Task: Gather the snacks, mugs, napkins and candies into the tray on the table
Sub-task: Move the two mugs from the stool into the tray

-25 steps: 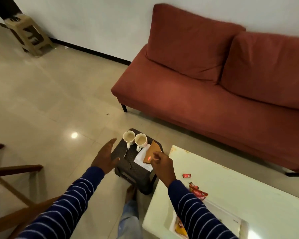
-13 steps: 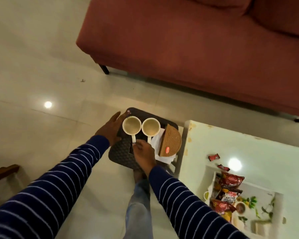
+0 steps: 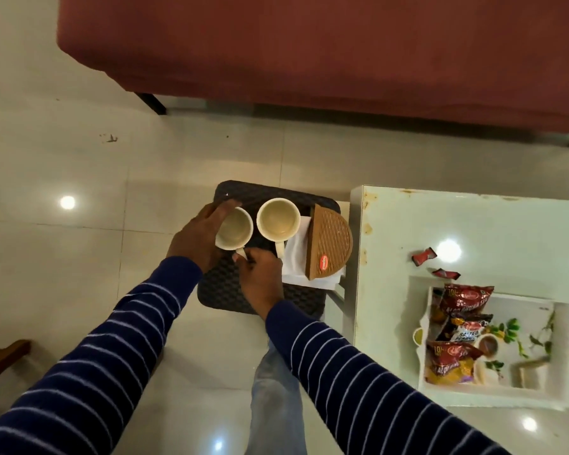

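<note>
Two cream mugs stand on a dark woven stool (image 3: pixel 224 293). My left hand (image 3: pixel 197 236) wraps the left mug (image 3: pixel 235 233) at its side. My right hand (image 3: pixel 262 279) pinches that mug's handle. The right mug (image 3: pixel 278 218) stands free beside it. White napkins (image 3: pixel 296 261) lie under a brown half-round napkin holder (image 3: pixel 330 246). On the white table, a floral tray (image 3: pixel 539 343) holds three snack packets (image 3: pixel 463 298). Two red candies (image 3: pixel 424 256) lie on the table just beyond the tray.
A red sofa (image 3: pixel 342 50) runs across the top, its black leg (image 3: pixel 151 103) on the tiled floor. The white table (image 3: pixel 506 224) stands right of the stool. A wooden chair part (image 3: pixel 0 356) shows at the left edge. My jeans leg (image 3: pixel 273 405) is below.
The view tilted down and closer over the stool. My left hand closed around the left mug's side, and my right hand took hold of its handle.
</note>
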`<state>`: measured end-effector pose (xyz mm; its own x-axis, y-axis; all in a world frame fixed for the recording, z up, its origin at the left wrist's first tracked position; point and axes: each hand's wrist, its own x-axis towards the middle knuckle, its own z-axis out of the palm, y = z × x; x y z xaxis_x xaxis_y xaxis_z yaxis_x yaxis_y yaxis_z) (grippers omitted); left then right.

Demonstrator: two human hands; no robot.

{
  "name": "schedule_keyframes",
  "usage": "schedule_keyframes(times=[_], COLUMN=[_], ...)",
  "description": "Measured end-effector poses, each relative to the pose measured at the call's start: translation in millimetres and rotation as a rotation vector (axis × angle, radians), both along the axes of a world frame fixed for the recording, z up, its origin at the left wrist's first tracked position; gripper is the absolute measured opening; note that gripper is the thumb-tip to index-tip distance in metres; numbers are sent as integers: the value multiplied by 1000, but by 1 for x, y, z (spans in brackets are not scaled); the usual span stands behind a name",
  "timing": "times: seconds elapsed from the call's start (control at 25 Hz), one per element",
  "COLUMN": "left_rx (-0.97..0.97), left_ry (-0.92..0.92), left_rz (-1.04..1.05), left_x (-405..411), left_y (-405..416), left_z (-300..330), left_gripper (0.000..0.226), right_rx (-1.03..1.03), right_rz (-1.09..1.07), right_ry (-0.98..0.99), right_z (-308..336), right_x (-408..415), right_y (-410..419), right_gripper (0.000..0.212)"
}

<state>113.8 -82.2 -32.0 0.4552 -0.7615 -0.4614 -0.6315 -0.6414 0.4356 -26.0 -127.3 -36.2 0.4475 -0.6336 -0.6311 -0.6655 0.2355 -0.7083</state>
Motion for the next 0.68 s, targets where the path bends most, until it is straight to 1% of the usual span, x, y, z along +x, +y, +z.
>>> schedule_keyframes(times=[0.12,0.2,0.28,0.32,0.4,0.44,0.52,0.6,0.68], left_rx=[-36,-22,15,26,4,-14,-57,-116,-143], left_ry=[7,4,13,17,56,96,159,227,315], left_rz=[102,167,158,156,102,69,-12,-86,-154], left_x=[-10,-20,-63,-86,-136,-159,-208,-264,-321], left_y=[22,40,34,29,21,18,3,-26,-64], left_z=[17,38,57,65,72,71,69,68,71], left_gripper=[86,90,94,91,85,82,82,81,80], right_rx=[33,88,115,116,85,66,44,5,-90], right_rz=[56,84,53,41,2,-26,-95,-147,-221], right_ry=[-67,-113,-159,-177,-188,-184,-147,-73,-14], right_z=[18,40,59,65,74,79,85,89,95], right_x=[-15,-27,-72,-95,-148,-175,-232,-296,-358], right_y=[9,20,17,15,11,9,2,-12,-29], right_gripper=[19,21,21,20,19,21,23,16,19])
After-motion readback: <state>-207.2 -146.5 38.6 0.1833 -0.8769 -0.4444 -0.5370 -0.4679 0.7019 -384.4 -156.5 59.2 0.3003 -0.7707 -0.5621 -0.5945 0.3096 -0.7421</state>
